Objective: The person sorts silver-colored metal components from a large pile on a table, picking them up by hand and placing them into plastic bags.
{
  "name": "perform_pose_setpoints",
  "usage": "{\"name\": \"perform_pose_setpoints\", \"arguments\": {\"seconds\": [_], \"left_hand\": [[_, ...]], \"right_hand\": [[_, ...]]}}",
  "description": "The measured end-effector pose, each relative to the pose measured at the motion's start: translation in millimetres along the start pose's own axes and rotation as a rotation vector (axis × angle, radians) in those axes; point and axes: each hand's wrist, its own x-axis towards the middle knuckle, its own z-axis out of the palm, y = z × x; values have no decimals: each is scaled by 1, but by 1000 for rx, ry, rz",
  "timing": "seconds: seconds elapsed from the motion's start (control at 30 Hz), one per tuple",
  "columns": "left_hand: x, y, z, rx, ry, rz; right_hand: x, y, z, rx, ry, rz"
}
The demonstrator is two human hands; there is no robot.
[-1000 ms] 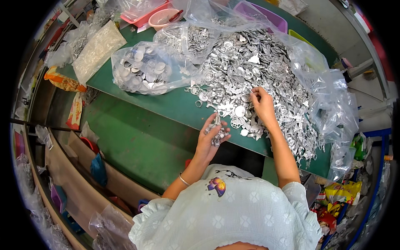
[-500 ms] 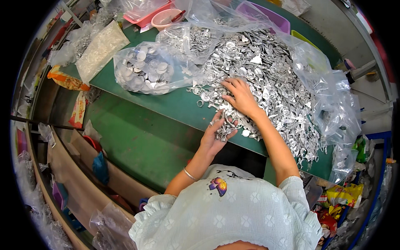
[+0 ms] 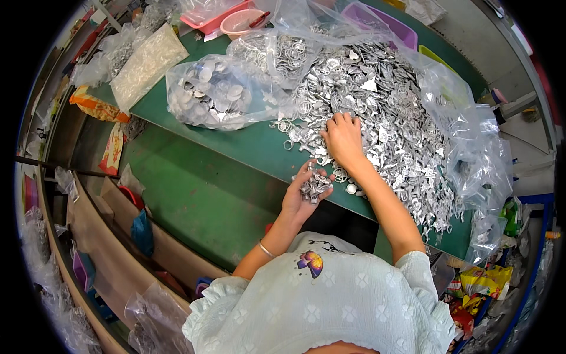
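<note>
A large heap of small silver-coloured metal pieces (image 3: 392, 127), rings and flat shapes among them, lies on the green table (image 3: 236, 150). My left hand (image 3: 297, 204) is cupped palm up by the table's near edge, its fingers curled round a clump of small metal pieces (image 3: 316, 186). At the heap's near left side, my right hand (image 3: 344, 141) rests palm down with bent fingers drawn together. Its fingertips are hidden among the pieces, so what they pinch cannot be made out. Left of the heap sits a clear plastic bag of round silver discs (image 3: 209, 94).
Crumpled clear plastic sheeting (image 3: 480, 150) borders the heap on the right. Behind it stand a purple tray (image 3: 386, 23), a pink bowl (image 3: 239, 23) and a red tray (image 3: 215, 17). A bag of pale pieces (image 3: 147, 68) lies far left. Wooden shelving (image 3: 112, 236) stands at the lower left.
My right hand has gone from spread fingers to bent, gathered ones, shifting slightly right. My left hand still holds its metal pieces, its fingers a little changed. The whole view has shifted slightly.
</note>
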Motion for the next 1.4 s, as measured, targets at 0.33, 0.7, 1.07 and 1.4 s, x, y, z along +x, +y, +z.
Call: {"name": "perform_pose_setpoints", "arguments": {"seconds": [0.33,0.7,1.07,1.4], "left_hand": [[-1,1,-3,105,-44,48],[0,10,-8,56,-70,55],[-5,16,-10,-104,-122,21],[-2,16,-12,1,-153,45]], "right_hand": [[0,-19,8,0,5,69],[-7,-15,2,106,-117,-27],[-7,-7,-11,252,-214,-51],[-17,24,-21,711,121,366]]}}
